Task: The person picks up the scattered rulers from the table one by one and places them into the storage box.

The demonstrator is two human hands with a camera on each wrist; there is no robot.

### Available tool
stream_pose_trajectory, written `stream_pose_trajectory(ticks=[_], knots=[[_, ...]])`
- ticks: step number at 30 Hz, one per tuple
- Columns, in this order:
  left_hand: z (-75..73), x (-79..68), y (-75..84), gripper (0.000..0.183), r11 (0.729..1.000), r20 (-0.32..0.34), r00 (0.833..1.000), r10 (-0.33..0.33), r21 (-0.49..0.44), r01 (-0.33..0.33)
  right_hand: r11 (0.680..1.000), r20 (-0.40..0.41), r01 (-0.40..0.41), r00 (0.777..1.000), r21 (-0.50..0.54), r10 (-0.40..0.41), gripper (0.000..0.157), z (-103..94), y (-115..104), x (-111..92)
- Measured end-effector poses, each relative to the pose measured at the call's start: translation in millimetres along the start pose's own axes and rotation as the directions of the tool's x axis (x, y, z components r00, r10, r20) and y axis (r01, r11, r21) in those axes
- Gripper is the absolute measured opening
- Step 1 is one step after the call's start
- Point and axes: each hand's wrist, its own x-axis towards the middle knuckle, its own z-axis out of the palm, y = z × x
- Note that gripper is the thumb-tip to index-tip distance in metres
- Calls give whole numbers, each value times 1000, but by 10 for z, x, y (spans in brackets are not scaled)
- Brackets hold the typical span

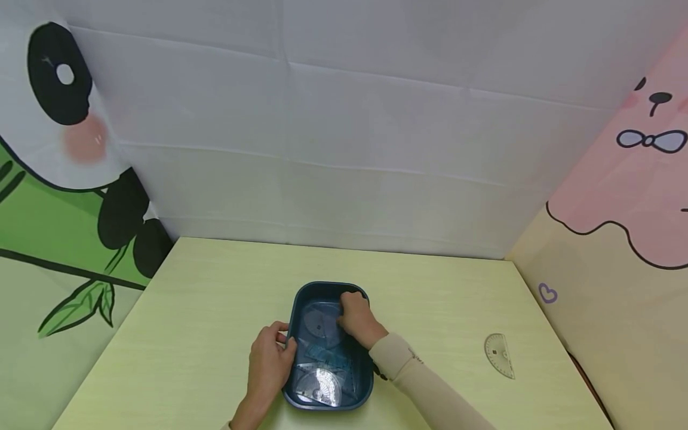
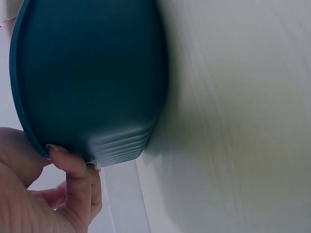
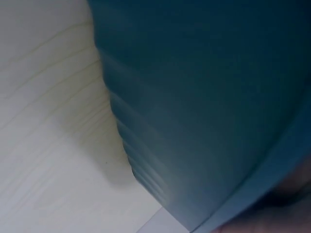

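Note:
A deep blue plastic bin (image 1: 290,352) stands on the table, its ribbed outer wall (image 2: 121,141) seen close up in the left wrist view. My left hand (image 1: 271,364) grips its left rim, thumb over the edge and fingers against the outside. Over the right rim, my right hand (image 1: 359,316) reaches into the bin with bent fingers; I cannot tell whether they hold anything. Clear plastic drawing tools lie inside: a protractor (image 1: 317,382) at the near end, a bluish transparent strip (image 1: 326,356) midway and a rounded clear piece (image 1: 316,322) farther back.
To the right on the pale wood-grain table (image 1: 226,280) lies one clear half-round protractor (image 1: 498,356). A white cloth wall (image 1: 349,149) rises behind the table's back edge. Printed cartoon panels flank both sides.

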Motion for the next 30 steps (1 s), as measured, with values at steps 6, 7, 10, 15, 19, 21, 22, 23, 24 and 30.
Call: stream_pose_trajectory(ticks=[6, 7, 10, 15, 19, 21, 22, 23, 24, 30], knots=[[12, 1, 3, 24, 1000, 0, 1000, -4, 3, 4, 999, -4, 43, 999, -20, -43, 23, -32, 8, -23], [14, 1, 3, 24, 1000, 0, 1000, -5, 3, 5, 999, -5, 51, 999, -15, -51, 25, -46, 5, -30], [14, 0, 5, 24, 1000, -2, 1000, -4, 0, 4, 997, -13, 75, 997, -8, -75, 27, -97, -14, -51], [0, 4, 7, 24, 1000, 1, 1000, -5, -1, 5, 998, -13, 69, 998, 3, -69, 14, -172, -36, -74], [-7, 9, 7, 24, 1000, 2, 1000, -6, 0, 6, 998, -14, 61, 998, 8, -61, 13, -214, -37, -89], [-3, 9, 2, 24, 1000, 3, 1000, -2, 0, 2, 998, -16, 66, 998, 24, -66, 15, -235, -30, -99], [-1, 9, 1, 24, 1000, 4, 1000, -2, 1, 2, 997, -18, 71, 997, 33, -71, 16, -248, -27, -105], [0, 9, 1, 24, 1000, 5, 1000, -3, 2, 3, 996, -19, 78, 997, 45, -77, 16, -263, -23, -112], [2, 8, 2, 24, 1000, 5, 1000, -4, 3, 4, 995, -21, 88, 996, 52, -87, 17, -277, -19, -118], [2, 8, 12, 24, 1000, 2, 1000, -6, 1, 6, 989, -21, 89, 996, 119, -87, 22, -363, 6, -163]])
